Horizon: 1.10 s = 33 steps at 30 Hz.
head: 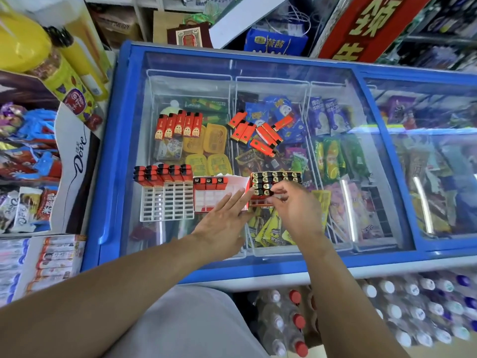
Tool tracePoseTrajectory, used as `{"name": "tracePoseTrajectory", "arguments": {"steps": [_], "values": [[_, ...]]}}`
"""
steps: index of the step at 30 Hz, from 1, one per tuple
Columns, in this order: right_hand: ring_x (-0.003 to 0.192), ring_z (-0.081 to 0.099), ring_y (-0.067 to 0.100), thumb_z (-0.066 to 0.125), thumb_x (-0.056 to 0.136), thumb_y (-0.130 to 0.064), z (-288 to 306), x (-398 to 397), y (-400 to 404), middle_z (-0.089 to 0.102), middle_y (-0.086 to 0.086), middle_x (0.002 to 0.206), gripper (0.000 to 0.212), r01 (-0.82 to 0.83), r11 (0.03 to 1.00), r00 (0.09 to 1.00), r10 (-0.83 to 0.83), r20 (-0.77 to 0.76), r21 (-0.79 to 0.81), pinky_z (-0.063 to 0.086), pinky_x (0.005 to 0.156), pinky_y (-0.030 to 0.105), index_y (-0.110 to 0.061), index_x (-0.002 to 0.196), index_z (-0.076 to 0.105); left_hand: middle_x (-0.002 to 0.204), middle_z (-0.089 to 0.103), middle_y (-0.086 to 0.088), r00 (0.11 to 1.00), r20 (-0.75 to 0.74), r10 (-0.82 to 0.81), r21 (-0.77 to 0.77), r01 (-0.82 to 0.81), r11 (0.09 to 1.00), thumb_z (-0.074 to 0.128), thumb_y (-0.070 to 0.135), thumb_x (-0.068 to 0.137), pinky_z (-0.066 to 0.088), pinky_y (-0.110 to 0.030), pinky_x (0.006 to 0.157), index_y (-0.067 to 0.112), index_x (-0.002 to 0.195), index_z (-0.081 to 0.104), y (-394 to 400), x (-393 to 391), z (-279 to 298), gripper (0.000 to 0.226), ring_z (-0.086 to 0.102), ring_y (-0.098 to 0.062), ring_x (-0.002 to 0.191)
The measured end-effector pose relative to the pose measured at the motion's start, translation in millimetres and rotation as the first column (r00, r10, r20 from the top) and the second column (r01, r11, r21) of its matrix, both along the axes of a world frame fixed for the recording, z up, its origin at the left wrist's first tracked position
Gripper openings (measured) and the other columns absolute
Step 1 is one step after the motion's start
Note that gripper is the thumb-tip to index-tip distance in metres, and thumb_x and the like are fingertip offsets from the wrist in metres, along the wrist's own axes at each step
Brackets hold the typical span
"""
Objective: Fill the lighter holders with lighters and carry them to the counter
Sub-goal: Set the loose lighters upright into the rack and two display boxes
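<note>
Three lighter holders stand on the freezer's glass lid. The white grid holder on the left carries red lighters along its far rows. The middle holder has one row of lighters. The right red holder is mostly filled. My left hand lies flat with straight fingers on the middle holder's right edge. My right hand pinches a lighter at the near row of the right holder. A neat row of red lighters and a loose heap of lighters lie farther back on the glass.
The blue-framed chest freezer holds ice creams under its sliding glass. Snack boxes and a Dove carton crowd the left side. Bottled water packs sit on the floor at the front right. A red sign leans behind.
</note>
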State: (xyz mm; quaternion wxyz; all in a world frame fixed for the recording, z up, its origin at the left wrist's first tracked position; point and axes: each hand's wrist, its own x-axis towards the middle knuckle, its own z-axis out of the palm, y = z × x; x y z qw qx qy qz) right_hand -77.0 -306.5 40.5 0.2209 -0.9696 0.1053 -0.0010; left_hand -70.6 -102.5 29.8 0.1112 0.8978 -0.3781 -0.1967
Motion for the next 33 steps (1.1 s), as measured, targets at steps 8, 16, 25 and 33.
{"name": "tracePoseTrajectory", "arguments": {"steps": [8, 16, 25, 33], "values": [[0.084, 0.062, 0.002, 0.069, 0.093, -0.029, 34, 75, 31, 0.067, -0.021, 0.095, 0.012, -0.084, 0.992, 0.996, 0.080, 0.047, 0.093, 0.050, 0.068, 0.023, -0.031, 0.105, 0.071, 0.166, -0.019, 0.003, 0.997, -0.048, 0.062, -0.048, -0.064, 0.997, 0.049, 0.032, 0.102, -0.007, -0.035, 0.126, 0.029, 0.160, 0.017, 70, -9, -14, 0.067, -0.020, -0.011, 0.152], [0.070, 0.056, 0.021, 0.073, 0.089, -0.042, -8, 201, 45, 0.062, 0.002, 0.081, 0.034, 0.036, 0.996, 0.943, -0.007, -0.334, 0.081, 0.037, 0.064, 0.030, -0.010, 0.096, 0.062, 0.168, -0.015, 0.001, 0.978, 0.059, 0.198, 0.074, -0.203, 0.976, 0.049, 0.039, 0.097, -0.012, -0.040, 0.125, 0.029, 0.160, 0.003, 130, -16, -34, 0.079, -0.022, -0.014, 0.152], [0.087, 0.065, 0.028, 0.091, 0.069, -0.033, -19, 231, 44, 0.070, 0.012, 0.103, 0.068, 0.038, 0.994, 0.875, -0.082, -0.477, -0.101, 0.044, 0.067, 0.033, -0.004, 0.120, 0.058, 0.160, -0.034, 0.005, 0.884, -0.128, 0.449, 0.160, -0.429, 0.889, 0.036, 0.068, 0.093, -0.006, -0.042, 0.126, 0.032, 0.151, -0.023, 157, -15, -52, 0.090, -0.031, -0.019, 0.149], [0.097, 0.063, 0.025, 0.093, 0.068, -0.019, -27, 205, 45, 0.062, 0.004, 0.103, 0.082, 0.231, 0.966, 0.924, -0.181, -0.337, 0.116, 0.051, 0.080, 0.037, -0.013, 0.130, 0.038, 0.157, -0.041, 0.006, 0.887, -0.199, 0.417, 0.221, -0.373, 0.901, 0.051, 0.075, 0.086, -0.007, -0.043, 0.125, 0.029, 0.155, -0.025, 158, -11, -50, 0.112, -0.037, -0.018, 0.146]]}}
